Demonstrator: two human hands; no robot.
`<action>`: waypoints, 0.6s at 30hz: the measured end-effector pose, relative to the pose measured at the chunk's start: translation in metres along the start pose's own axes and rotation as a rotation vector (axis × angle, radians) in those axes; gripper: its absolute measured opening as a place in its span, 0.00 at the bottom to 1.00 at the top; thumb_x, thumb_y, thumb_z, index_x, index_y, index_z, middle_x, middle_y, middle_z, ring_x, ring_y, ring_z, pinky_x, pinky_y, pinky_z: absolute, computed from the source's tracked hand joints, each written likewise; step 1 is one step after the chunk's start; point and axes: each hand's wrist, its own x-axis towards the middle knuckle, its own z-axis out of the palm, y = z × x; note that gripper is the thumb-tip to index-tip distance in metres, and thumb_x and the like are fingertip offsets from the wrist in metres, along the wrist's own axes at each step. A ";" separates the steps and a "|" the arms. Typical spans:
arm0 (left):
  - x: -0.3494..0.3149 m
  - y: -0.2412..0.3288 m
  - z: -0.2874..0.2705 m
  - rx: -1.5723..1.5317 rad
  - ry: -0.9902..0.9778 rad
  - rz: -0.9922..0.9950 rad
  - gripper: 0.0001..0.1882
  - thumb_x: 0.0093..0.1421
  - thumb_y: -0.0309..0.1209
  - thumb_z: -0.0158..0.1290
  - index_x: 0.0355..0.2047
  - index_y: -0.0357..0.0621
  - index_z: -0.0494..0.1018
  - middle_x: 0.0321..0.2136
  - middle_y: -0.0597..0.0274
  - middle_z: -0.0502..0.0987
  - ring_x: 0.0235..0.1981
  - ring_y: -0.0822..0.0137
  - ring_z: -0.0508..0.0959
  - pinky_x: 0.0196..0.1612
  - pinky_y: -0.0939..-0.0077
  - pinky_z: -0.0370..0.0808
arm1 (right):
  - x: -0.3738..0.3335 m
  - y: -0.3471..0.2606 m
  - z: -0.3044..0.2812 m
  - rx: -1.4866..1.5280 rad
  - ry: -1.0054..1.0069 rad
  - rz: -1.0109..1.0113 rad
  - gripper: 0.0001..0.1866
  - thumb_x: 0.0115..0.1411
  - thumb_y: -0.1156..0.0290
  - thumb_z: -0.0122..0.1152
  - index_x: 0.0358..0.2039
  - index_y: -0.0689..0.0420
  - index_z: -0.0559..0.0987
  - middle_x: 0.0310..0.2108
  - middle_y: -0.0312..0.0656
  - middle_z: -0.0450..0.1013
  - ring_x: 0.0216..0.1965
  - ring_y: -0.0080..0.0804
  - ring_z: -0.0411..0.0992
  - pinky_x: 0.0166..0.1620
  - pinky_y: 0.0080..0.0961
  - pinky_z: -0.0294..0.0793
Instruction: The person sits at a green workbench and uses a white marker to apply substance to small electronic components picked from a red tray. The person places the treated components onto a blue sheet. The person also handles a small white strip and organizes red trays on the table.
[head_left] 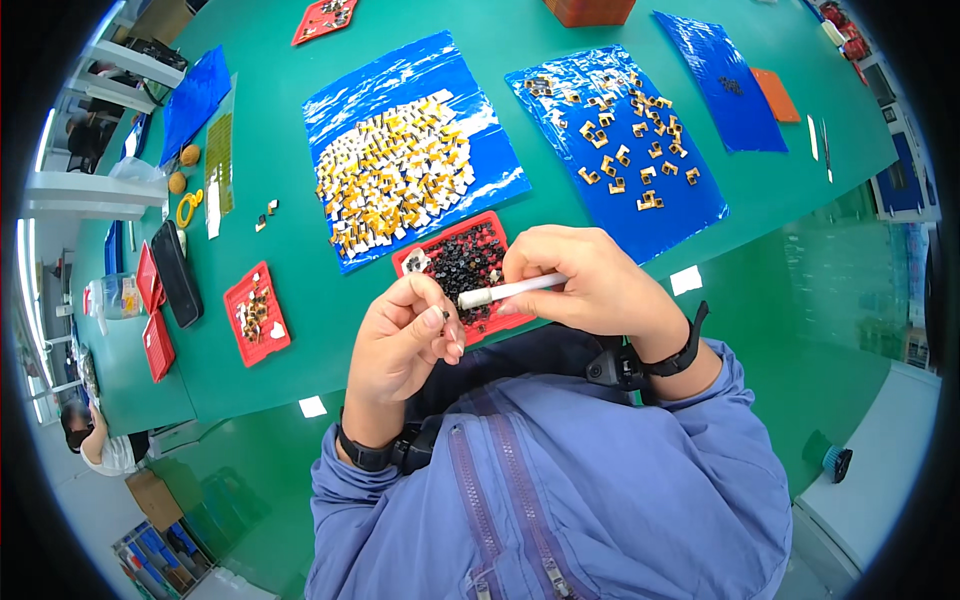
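White rod (522,288) lies pinched between the right fingers (538,303); left fingers (420,328) pinch a tiny dark piece (446,314).

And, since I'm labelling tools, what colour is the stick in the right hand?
The stick is white; it shows best in the head view.

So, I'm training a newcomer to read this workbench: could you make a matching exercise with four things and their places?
Things
1. White stick
2. Small black parts
3. Dense spread of white-and-gold pieces
4. Orange flat piece

Places
A. On a blue sheet
B. Next to the rightmost blue sheet
C. Gripped in the right hand
D. Inside the red tray beneath the hands

Pairs: 1-C, 2-D, 3-A, 4-B
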 end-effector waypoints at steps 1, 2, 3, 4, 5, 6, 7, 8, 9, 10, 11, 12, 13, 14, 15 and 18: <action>-0.001 0.001 -0.001 0.021 0.006 0.029 0.04 0.63 0.25 0.49 0.33 0.38 0.66 0.27 0.56 0.75 0.27 0.69 0.78 0.29 0.80 0.77 | 0.000 0.001 0.001 0.019 0.028 -0.005 0.08 0.49 0.73 0.65 0.26 0.58 0.73 0.21 0.39 0.69 0.24 0.34 0.69 0.27 0.28 0.66; -0.001 0.001 -0.003 0.041 0.008 0.056 0.03 0.62 0.23 0.49 0.33 0.37 0.66 0.27 0.56 0.75 0.28 0.69 0.78 0.30 0.79 0.77 | -0.001 0.003 0.003 0.036 0.059 -0.008 0.08 0.49 0.73 0.64 0.26 0.58 0.73 0.21 0.39 0.69 0.24 0.34 0.68 0.27 0.29 0.66; -0.002 0.001 -0.001 0.160 0.041 0.096 0.02 0.62 0.22 0.49 0.34 0.37 0.66 0.28 0.56 0.75 0.29 0.69 0.79 0.31 0.79 0.77 | -0.002 0.005 0.005 0.052 0.090 -0.011 0.07 0.49 0.74 0.64 0.26 0.58 0.73 0.22 0.39 0.69 0.24 0.34 0.68 0.26 0.29 0.66; -0.003 0.001 0.002 0.278 0.073 0.136 0.03 0.61 0.20 0.49 0.34 0.36 0.66 0.28 0.56 0.75 0.30 0.68 0.79 0.33 0.78 0.78 | -0.003 0.007 0.007 0.065 0.104 -0.046 0.07 0.49 0.73 0.64 0.27 0.59 0.74 0.21 0.39 0.69 0.23 0.34 0.67 0.26 0.29 0.65; -0.006 0.002 0.006 0.398 0.110 0.176 0.03 0.60 0.18 0.49 0.34 0.36 0.67 0.29 0.56 0.76 0.31 0.68 0.79 0.34 0.78 0.78 | -0.004 0.008 0.009 0.080 0.114 -0.082 0.07 0.50 0.73 0.64 0.27 0.59 0.74 0.21 0.39 0.69 0.23 0.33 0.67 0.26 0.28 0.65; -0.007 0.002 0.011 0.552 0.183 0.198 0.05 0.58 0.17 0.51 0.32 0.36 0.66 0.28 0.54 0.74 0.29 0.66 0.77 0.34 0.74 0.76 | -0.004 0.008 0.011 0.096 0.125 -0.117 0.07 0.51 0.72 0.64 0.27 0.59 0.74 0.21 0.40 0.69 0.22 0.33 0.66 0.26 0.28 0.64; -0.007 0.001 0.012 0.589 0.167 0.230 0.05 0.57 0.16 0.51 0.32 0.35 0.66 0.28 0.53 0.74 0.30 0.66 0.77 0.35 0.74 0.76 | -0.004 0.007 0.012 0.148 0.089 -0.073 0.07 0.52 0.71 0.63 0.27 0.59 0.75 0.20 0.40 0.68 0.22 0.31 0.66 0.25 0.27 0.64; -0.008 0.000 0.012 0.625 0.150 0.263 0.05 0.57 0.15 0.51 0.31 0.35 0.66 0.28 0.53 0.74 0.30 0.65 0.77 0.35 0.73 0.76 | -0.004 0.005 0.013 0.199 0.053 -0.028 0.07 0.53 0.70 0.63 0.28 0.59 0.75 0.20 0.40 0.68 0.21 0.29 0.65 0.25 0.25 0.63; -0.008 0.000 0.012 0.661 0.133 0.295 0.05 0.57 0.15 0.50 0.31 0.35 0.66 0.28 0.53 0.74 0.31 0.65 0.77 0.36 0.73 0.76 | -0.005 0.004 0.014 0.249 0.018 0.017 0.07 0.54 0.69 0.62 0.28 0.60 0.76 0.19 0.40 0.68 0.21 0.27 0.64 0.25 0.24 0.63; -0.007 0.000 0.012 0.675 0.100 0.326 0.07 0.55 0.12 0.50 0.31 0.35 0.67 0.29 0.53 0.75 0.31 0.65 0.77 0.37 0.72 0.76 | -0.004 0.007 0.015 0.315 -0.061 0.111 0.11 0.59 0.65 0.59 0.29 0.60 0.76 0.18 0.37 0.66 0.20 0.20 0.61 0.24 0.21 0.60; -0.007 -0.001 0.010 0.706 0.082 0.349 0.07 0.54 0.12 0.51 0.31 0.34 0.69 0.29 0.54 0.75 0.32 0.67 0.77 0.36 0.75 0.76 | -0.004 0.006 0.017 0.392 -0.070 0.127 0.11 0.60 0.64 0.58 0.28 0.60 0.76 0.17 0.36 0.65 0.21 0.18 0.60 0.24 0.21 0.59; -0.006 -0.003 0.007 0.737 0.063 0.371 0.07 0.54 0.11 0.52 0.31 0.34 0.70 0.29 0.55 0.76 0.32 0.69 0.78 0.36 0.78 0.75 | -0.003 0.004 0.021 0.469 -0.079 0.144 0.12 0.61 0.64 0.58 0.28 0.60 0.76 0.17 0.35 0.65 0.21 0.17 0.59 0.24 0.21 0.58; -0.006 -0.004 0.005 0.768 0.044 0.394 0.08 0.53 0.11 0.53 0.31 0.34 0.71 0.30 0.56 0.76 0.32 0.70 0.78 0.35 0.80 0.75 | -0.001 0.004 0.026 0.546 -0.087 0.161 0.13 0.62 0.63 0.57 0.28 0.61 0.76 0.17 0.33 0.64 0.21 0.16 0.58 0.24 0.21 0.58; -0.005 -0.004 0.004 0.803 0.038 0.406 0.08 0.52 0.11 0.54 0.31 0.34 0.72 0.29 0.56 0.76 0.31 0.71 0.77 0.34 0.81 0.74 | 0.000 0.008 0.031 0.574 -0.119 0.138 0.15 0.63 0.61 0.55 0.28 0.61 0.75 0.17 0.30 0.62 0.21 0.15 0.56 0.23 0.21 0.56; -0.005 -0.004 0.004 0.838 0.031 0.418 0.08 0.52 0.12 0.55 0.31 0.34 0.72 0.29 0.57 0.76 0.31 0.71 0.77 0.34 0.81 0.74 | 0.001 0.007 0.031 0.572 -0.154 0.143 0.14 0.63 0.62 0.55 0.28 0.60 0.75 0.17 0.29 0.62 0.22 0.14 0.56 0.23 0.19 0.55; -0.005 -0.004 0.002 0.840 0.016 0.420 0.08 0.51 0.13 0.56 0.31 0.34 0.72 0.30 0.58 0.76 0.31 0.71 0.77 0.33 0.81 0.74 | 0.007 0.001 0.027 0.563 -0.234 0.143 0.13 0.64 0.64 0.54 0.27 0.59 0.73 0.18 0.26 0.62 0.22 0.12 0.55 0.24 0.17 0.54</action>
